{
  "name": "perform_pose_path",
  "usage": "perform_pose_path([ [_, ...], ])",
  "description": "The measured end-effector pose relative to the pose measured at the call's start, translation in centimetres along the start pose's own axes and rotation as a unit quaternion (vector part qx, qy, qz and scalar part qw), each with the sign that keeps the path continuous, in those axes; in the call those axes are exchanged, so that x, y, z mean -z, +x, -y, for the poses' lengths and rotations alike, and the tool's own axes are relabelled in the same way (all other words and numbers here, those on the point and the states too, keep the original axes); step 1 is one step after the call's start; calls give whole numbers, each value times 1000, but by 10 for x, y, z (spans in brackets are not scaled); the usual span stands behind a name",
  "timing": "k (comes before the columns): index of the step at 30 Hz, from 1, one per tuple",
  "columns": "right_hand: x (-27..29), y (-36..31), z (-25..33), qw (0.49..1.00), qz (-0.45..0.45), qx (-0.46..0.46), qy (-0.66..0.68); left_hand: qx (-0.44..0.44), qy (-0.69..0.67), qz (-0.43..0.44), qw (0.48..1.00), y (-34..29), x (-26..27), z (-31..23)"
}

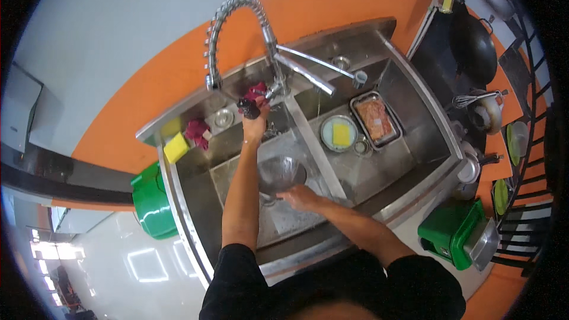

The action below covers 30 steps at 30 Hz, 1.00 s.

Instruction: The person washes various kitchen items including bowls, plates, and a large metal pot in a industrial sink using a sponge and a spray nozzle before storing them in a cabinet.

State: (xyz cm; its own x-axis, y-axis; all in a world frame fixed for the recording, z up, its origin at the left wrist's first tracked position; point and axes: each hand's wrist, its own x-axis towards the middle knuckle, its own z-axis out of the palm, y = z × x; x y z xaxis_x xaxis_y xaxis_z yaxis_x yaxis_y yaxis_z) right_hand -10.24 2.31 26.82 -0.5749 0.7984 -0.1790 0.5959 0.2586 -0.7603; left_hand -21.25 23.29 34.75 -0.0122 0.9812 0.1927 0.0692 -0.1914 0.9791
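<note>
My left hand (253, 123) is raised at the back of the left sink basin, closed round a black, knob-like thing (248, 108) beside the faucet base; its exact kind I cannot make out. Low in that basin, my right hand (302, 197) is closed on the near edge or handle of a round, shiny metal vessel (278, 173). The vessel is tilted over the wet basin floor, and my fingers hide where it is gripped. Above my left hand arches the chrome spring faucet (243, 1), with a straight spout (305, 74) pointing right.
In the right basin stand a metal tray of reddish food (374, 120), a bowl with a yellow sponge (341, 134) and a small glass (362, 147). Another yellow sponge (176, 147) and a dark red cloth (197, 133) lie on the left rim. Green bins (155, 204) flank the sink.
</note>
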Motion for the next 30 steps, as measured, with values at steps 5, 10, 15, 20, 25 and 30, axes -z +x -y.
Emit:
perform_pose_path([
  [5,0,4,2,998,-35,27,41,61,-121,22,991,45,10,47],
  [10,1,6,-7,998,-57,14,36,80,-171,9,982,62,-1,43],
  [15,-1,8,-5,999,-28,-26,20,74,-200,-66,975,64,-2,31],
  [20,7,18,-11,999,-41,-3,-19,106,-102,-79,986,2,18,16],
  [25,-4,40,-38,970,-98,177,-137,200,-206,-92,954,-94,25,-17],
  [30,-12,48,-16,998,-2,-40,-41,212,-216,-124,945,-138,29,-51],
])
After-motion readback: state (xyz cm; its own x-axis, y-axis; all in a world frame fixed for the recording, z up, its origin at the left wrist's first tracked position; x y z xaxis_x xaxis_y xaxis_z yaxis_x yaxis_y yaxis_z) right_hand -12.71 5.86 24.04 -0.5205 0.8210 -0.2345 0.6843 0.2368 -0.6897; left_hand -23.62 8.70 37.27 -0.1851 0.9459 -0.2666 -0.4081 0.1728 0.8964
